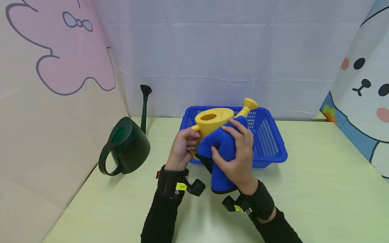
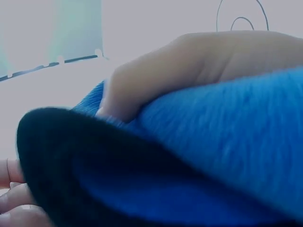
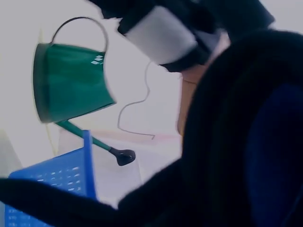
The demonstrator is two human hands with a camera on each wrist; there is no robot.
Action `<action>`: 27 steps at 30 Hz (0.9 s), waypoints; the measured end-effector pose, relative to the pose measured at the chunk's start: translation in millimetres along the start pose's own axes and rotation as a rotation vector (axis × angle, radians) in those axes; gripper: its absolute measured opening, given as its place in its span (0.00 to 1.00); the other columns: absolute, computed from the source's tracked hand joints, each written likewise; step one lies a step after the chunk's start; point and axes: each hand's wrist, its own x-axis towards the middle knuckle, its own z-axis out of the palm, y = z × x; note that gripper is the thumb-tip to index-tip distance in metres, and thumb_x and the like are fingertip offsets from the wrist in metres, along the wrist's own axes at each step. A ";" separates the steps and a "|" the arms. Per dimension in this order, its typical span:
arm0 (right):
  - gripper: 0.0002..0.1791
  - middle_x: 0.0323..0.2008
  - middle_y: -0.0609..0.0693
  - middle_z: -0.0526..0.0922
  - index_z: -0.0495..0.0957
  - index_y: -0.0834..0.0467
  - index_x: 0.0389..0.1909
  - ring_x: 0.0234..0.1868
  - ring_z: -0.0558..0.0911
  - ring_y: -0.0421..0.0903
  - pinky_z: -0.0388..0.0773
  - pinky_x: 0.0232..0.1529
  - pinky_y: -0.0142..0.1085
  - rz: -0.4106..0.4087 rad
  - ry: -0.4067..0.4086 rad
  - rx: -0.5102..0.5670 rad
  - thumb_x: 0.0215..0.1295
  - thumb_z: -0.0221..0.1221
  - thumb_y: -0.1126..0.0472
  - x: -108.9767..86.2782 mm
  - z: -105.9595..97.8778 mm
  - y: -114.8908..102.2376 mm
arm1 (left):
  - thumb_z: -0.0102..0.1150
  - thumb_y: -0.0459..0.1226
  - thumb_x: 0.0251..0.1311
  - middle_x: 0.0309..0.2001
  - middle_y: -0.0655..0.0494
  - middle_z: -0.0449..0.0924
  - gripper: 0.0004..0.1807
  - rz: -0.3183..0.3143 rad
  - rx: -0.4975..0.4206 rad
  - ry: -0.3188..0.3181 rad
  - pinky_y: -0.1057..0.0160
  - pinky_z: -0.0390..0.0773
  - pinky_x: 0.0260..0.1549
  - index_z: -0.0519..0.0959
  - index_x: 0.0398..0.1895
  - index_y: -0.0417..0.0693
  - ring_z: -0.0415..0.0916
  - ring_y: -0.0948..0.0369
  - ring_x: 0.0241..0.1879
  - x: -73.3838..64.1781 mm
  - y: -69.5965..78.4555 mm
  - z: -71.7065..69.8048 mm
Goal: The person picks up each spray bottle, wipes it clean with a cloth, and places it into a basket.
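Observation:
In the head view my left hand grips the handle of a yellow watering can, which is held up in front of a blue basket. A blue cloth with a black edge is bunched in my right hand, its thumb and fingers curled round it. The cloth lies against the can's near side and hides part of its body and spout base. Close up, the cloth fills much of the left wrist view, with right-hand fingers pressed over it.
The blue plastic basket stands on the table near the back curtain. A dark green watering can stands to the left, its long spout pointing up and back. Printed curtains close off both sides.

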 end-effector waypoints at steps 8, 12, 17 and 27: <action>0.29 0.59 0.58 0.69 0.69 0.65 0.52 0.59 0.69 0.50 0.66 0.59 0.34 0.142 -0.081 0.221 0.51 0.60 0.54 8.4 -16.3 10.4 | 0.34 0.30 0.53 0.06 0.68 0.56 0.19 0.016 0.003 -0.069 0.72 0.51 0.13 0.58 0.07 0.53 0.52 0.68 0.07 -1.0 2.8 -5.8; 0.29 0.58 0.58 0.69 0.69 0.66 0.52 0.59 0.69 0.48 0.67 0.59 0.33 0.150 -0.088 0.270 0.49 0.60 0.57 10.2 -19.0 15.2 | 0.33 0.30 0.54 0.07 0.67 0.57 0.18 0.011 -0.004 -0.059 0.71 0.52 0.13 0.58 0.08 0.53 0.53 0.67 0.08 -3.5 5.0 -6.1; 0.29 0.58 0.59 0.70 0.70 0.65 0.51 0.58 0.70 0.49 0.67 0.58 0.35 0.114 -0.070 0.187 0.52 0.59 0.51 8.1 -13.9 11.7 | 0.33 0.30 0.54 0.06 0.68 0.56 0.19 0.032 -0.013 -0.064 0.72 0.51 0.12 0.58 0.07 0.54 0.53 0.68 0.08 -2.6 3.7 -6.4; 0.24 0.54 0.62 0.71 0.73 0.62 0.47 0.55 0.66 0.64 0.58 0.58 0.57 -0.222 -0.037 -0.234 0.59 0.52 0.46 -9.4 12.3 -10.7 | 0.36 0.28 0.53 0.08 0.67 0.54 0.12 0.026 -0.049 0.031 0.77 0.49 0.09 0.60 0.15 0.51 0.50 0.71 0.07 -1.9 0.3 -4.4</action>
